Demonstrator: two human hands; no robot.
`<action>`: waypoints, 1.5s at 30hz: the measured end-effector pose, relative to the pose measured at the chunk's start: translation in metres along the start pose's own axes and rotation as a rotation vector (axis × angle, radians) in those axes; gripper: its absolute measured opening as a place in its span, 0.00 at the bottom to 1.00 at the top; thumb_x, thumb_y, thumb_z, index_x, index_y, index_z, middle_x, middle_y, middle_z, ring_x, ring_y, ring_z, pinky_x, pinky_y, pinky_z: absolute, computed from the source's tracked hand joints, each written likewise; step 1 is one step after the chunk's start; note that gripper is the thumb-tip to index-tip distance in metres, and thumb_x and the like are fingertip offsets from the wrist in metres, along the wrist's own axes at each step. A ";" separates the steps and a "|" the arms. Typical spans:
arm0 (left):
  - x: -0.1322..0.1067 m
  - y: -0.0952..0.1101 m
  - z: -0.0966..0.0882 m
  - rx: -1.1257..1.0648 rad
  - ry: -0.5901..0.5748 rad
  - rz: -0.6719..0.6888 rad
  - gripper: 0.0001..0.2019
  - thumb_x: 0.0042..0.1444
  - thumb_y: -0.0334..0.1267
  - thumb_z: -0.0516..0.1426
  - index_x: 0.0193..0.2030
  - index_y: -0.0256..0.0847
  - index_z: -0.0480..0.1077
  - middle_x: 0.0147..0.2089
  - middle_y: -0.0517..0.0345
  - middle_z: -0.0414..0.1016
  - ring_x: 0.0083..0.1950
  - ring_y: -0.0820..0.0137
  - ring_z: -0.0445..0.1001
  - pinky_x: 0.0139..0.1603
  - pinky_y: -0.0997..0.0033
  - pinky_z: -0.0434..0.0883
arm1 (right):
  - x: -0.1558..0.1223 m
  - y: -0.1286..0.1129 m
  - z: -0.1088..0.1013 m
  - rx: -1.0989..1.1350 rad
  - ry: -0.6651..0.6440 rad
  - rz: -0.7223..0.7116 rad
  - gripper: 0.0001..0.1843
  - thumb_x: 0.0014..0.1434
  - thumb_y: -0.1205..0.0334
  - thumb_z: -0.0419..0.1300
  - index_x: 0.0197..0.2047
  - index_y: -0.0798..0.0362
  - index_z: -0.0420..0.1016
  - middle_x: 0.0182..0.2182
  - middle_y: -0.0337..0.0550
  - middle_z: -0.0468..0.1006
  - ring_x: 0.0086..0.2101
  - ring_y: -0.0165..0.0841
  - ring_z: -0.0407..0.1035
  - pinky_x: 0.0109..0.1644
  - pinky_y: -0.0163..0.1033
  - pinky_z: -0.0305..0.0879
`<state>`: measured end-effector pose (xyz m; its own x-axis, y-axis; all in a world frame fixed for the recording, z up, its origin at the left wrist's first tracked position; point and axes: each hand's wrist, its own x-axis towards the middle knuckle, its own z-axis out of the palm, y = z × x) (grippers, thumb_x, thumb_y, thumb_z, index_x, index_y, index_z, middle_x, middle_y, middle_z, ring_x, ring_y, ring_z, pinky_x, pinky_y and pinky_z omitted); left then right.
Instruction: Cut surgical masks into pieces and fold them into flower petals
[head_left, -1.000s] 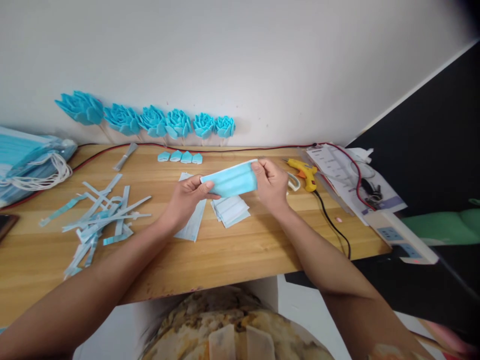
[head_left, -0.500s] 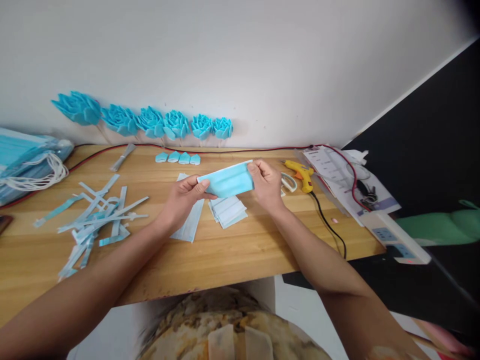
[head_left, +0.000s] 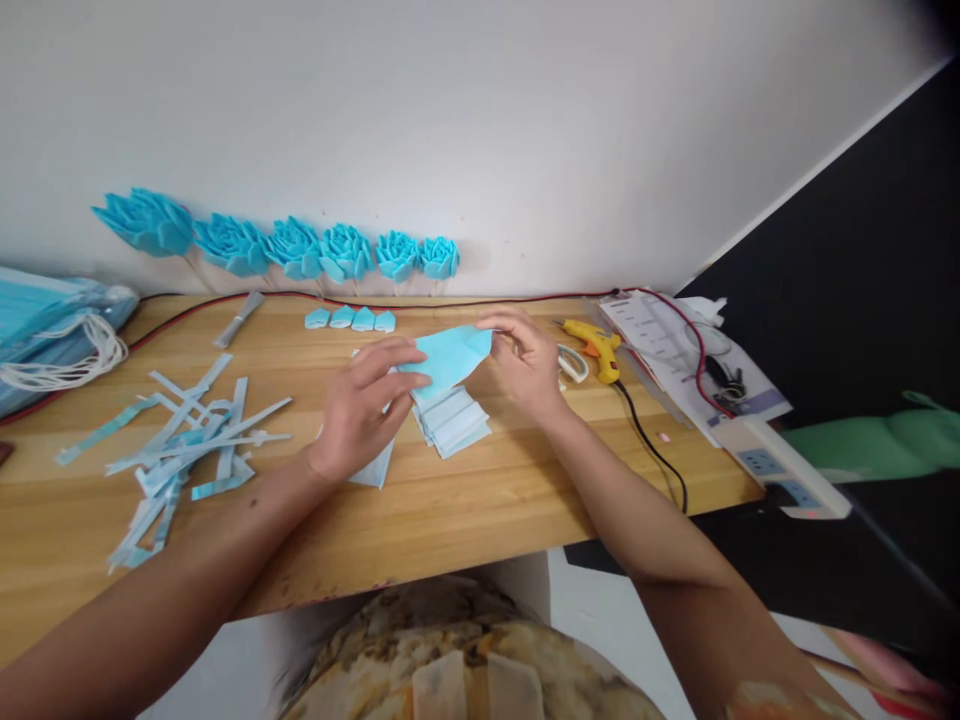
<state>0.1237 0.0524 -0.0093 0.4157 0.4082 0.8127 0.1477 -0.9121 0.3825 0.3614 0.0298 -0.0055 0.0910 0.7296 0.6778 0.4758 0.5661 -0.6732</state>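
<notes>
While my left hand (head_left: pixel 364 405) is pinching a blue mask sheet (head_left: pixel 454 357), my right hand (head_left: pixel 525 365) is pinching its other end. Pale mask pieces (head_left: pixel 454 425) are lying on the worktop (head_left: pixel 487 510).

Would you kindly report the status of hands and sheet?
Left hand, right hand: both holding blue sheet. Pale stack below in view. Glue gun at right.

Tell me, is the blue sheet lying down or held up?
Held up: the left hand and right hand hold the blue sheet at opposite ends, over the pale stack.
</notes>
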 end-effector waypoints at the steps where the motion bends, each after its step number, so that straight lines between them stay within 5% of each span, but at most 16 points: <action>1: 0.000 0.000 -0.001 0.047 -0.021 0.072 0.13 0.57 0.20 0.58 0.42 0.42 0.76 0.51 0.50 0.80 0.58 0.59 0.77 0.57 0.54 0.74 | 0.000 0.001 0.000 0.021 -0.001 0.003 0.09 0.64 0.67 0.60 0.42 0.45 0.81 0.48 0.42 0.82 0.51 0.36 0.74 0.55 0.44 0.69; 4: -0.002 -0.002 -0.001 0.095 -0.055 0.136 0.14 0.58 0.20 0.57 0.44 0.42 0.75 0.51 0.50 0.80 0.58 0.59 0.77 0.55 0.55 0.75 | 0.000 0.002 0.001 0.100 0.007 0.059 0.10 0.62 0.68 0.59 0.42 0.46 0.80 0.48 0.42 0.81 0.51 0.36 0.75 0.53 0.43 0.71; 7: -0.002 -0.001 0.002 0.096 -0.060 0.059 0.10 0.59 0.23 0.58 0.42 0.42 0.76 0.50 0.51 0.80 0.57 0.60 0.77 0.55 0.56 0.75 | -0.001 0.003 0.001 0.149 0.008 0.131 0.09 0.62 0.67 0.59 0.42 0.47 0.78 0.50 0.42 0.81 0.51 0.36 0.75 0.53 0.43 0.71; 10: -0.002 0.000 0.006 -0.053 -0.059 -0.275 0.02 0.61 0.32 0.61 0.37 0.41 0.75 0.46 0.51 0.80 0.48 0.63 0.79 0.50 0.60 0.76 | -0.002 0.000 -0.001 0.143 -0.010 0.170 0.07 0.65 0.61 0.58 0.41 0.47 0.78 0.49 0.42 0.81 0.50 0.36 0.74 0.54 0.43 0.70; 13: -0.001 0.001 0.009 -0.357 -0.084 -0.685 0.09 0.61 0.43 0.61 0.34 0.40 0.71 0.32 0.57 0.78 0.33 0.69 0.78 0.36 0.68 0.74 | -0.003 -0.003 -0.001 0.071 -0.023 0.202 0.10 0.67 0.54 0.57 0.40 0.48 0.78 0.45 0.42 0.81 0.46 0.36 0.74 0.52 0.43 0.68; 15: 0.000 0.003 0.009 -0.480 -0.124 -0.817 0.12 0.59 0.46 0.62 0.32 0.40 0.69 0.25 0.60 0.74 0.26 0.71 0.74 0.30 0.72 0.72 | -0.004 -0.004 0.000 0.023 0.002 0.223 0.12 0.68 0.52 0.56 0.38 0.48 0.77 0.39 0.40 0.80 0.41 0.34 0.73 0.48 0.41 0.67; 23: 0.002 0.006 0.007 -0.487 -0.260 -0.837 0.14 0.57 0.47 0.62 0.32 0.39 0.69 0.25 0.60 0.73 0.25 0.73 0.72 0.28 0.74 0.71 | -0.004 -0.007 0.005 -0.082 0.033 0.235 0.13 0.68 0.53 0.55 0.36 0.50 0.73 0.26 0.34 0.68 0.28 0.29 0.62 0.33 0.36 0.58; 38: 0.000 0.008 0.005 -0.526 -0.385 -0.814 0.19 0.57 0.54 0.62 0.28 0.40 0.70 0.26 0.57 0.76 0.27 0.70 0.74 0.30 0.72 0.70 | -0.003 -0.008 0.000 -0.141 0.090 0.276 0.16 0.66 0.49 0.58 0.30 0.50 0.70 0.23 0.34 0.68 0.27 0.29 0.61 0.33 0.37 0.57; 45: 0.001 0.007 0.008 -0.517 -0.297 -0.845 0.19 0.56 0.53 0.63 0.27 0.39 0.70 0.25 0.59 0.75 0.25 0.73 0.72 0.28 0.73 0.69 | -0.001 -0.010 0.002 -0.158 0.132 0.251 0.20 0.67 0.49 0.56 0.27 0.50 0.64 0.22 0.33 0.60 0.26 0.28 0.56 0.32 0.38 0.54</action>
<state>0.1320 0.0457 -0.0092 0.5707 0.8175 0.0771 0.1195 -0.1756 0.9772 0.3551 0.0239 -0.0001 0.3303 0.7767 0.5363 0.5535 0.3009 -0.7766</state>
